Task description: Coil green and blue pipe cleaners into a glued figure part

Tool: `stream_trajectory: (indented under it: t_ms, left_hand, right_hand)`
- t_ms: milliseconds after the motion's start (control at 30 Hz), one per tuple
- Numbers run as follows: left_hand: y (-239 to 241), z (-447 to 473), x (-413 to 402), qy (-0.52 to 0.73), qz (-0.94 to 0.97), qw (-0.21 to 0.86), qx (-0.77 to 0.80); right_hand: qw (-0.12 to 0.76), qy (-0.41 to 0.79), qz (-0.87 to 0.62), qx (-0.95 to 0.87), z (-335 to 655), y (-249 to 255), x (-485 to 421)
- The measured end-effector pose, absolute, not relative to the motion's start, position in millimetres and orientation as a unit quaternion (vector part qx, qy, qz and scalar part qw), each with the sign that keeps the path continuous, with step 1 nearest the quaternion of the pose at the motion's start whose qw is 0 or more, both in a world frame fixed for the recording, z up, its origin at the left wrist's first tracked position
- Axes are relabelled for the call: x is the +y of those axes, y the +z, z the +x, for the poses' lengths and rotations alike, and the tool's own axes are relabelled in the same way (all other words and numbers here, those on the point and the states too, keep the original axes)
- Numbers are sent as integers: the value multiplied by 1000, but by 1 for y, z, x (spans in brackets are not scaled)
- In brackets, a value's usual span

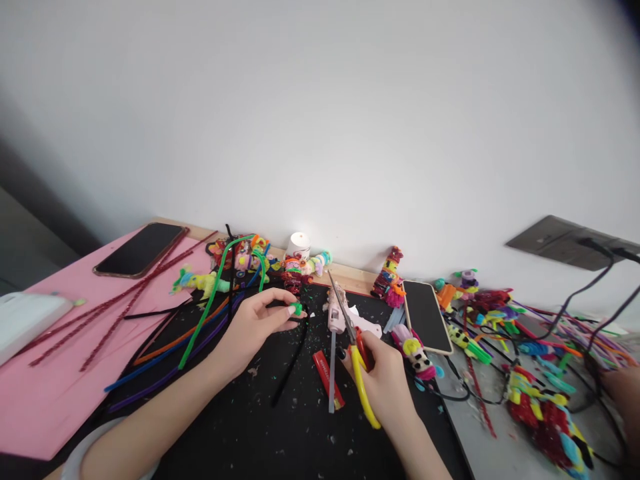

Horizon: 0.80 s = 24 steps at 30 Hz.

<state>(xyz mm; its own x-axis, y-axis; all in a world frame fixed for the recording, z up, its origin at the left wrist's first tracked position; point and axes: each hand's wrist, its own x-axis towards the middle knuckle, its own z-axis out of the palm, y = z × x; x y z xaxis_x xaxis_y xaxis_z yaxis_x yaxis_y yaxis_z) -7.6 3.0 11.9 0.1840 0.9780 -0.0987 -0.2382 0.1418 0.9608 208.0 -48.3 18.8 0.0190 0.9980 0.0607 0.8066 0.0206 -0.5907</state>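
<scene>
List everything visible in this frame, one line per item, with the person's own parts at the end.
phones: two, dark screens, one on the pink sheet at left, one right of centre
pink sheet: one, pink, left of table
black mat: one, black, centre, strewn with clippings
pipe cleaners: many, mixed colours, fanned across the left
pipe-cleaner figures: many, multicoloured, along the wall and right side
glue gun: one, pale pink, centre
lighter: one, red, on the mat
cables: black, right
left hand: pinches a small green piece
right hand: holds yellow-handled scissors
</scene>
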Motion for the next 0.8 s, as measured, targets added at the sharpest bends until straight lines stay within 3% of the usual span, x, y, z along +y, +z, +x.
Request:
stream_trajectory:
  t_ms: [567, 800]
  left_hand:
    - [18, -22, 10, 581, 556, 337, 490]
    - [30, -27, 9, 582, 579, 325, 469]
  right_hand:
    - [105, 66, -691, -712, 181, 27, -56]
    - [93, 113, -630, -762, 148, 29, -55]
